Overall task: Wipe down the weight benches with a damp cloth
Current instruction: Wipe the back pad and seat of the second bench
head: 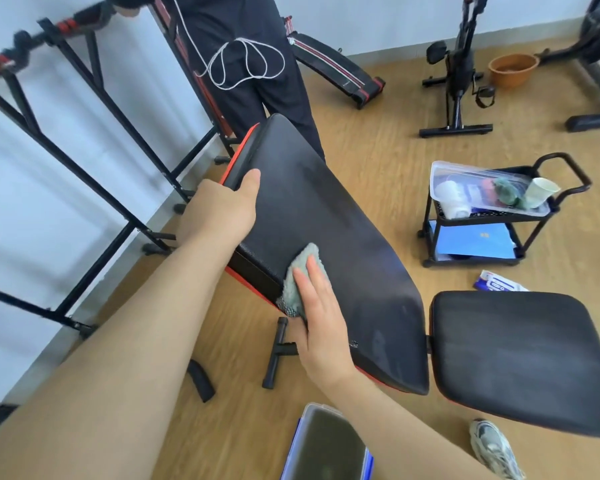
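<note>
A black padded weight bench backrest (326, 216) with red trim runs diagonally through the middle, raised at its far end. Its black seat pad (520, 358) lies to the right. My left hand (219, 209) grips the backrest's left edge, thumb on top and fingers wrapped under the side. My right hand (321, 317) lies flat with straight fingers on a grey-green cloth (300, 275), pressing it against the pad's near-left edge. Part of the cloth hangs over the side.
A person in dark trousers (257, 64) stands just behind the bench's far end. Black metal racks (94, 161) line the left wall. To the right stands a small black cart (555, 202) holding a plastic tub. A blue-rimmed box (329, 445) sits on the floor below my arm.
</note>
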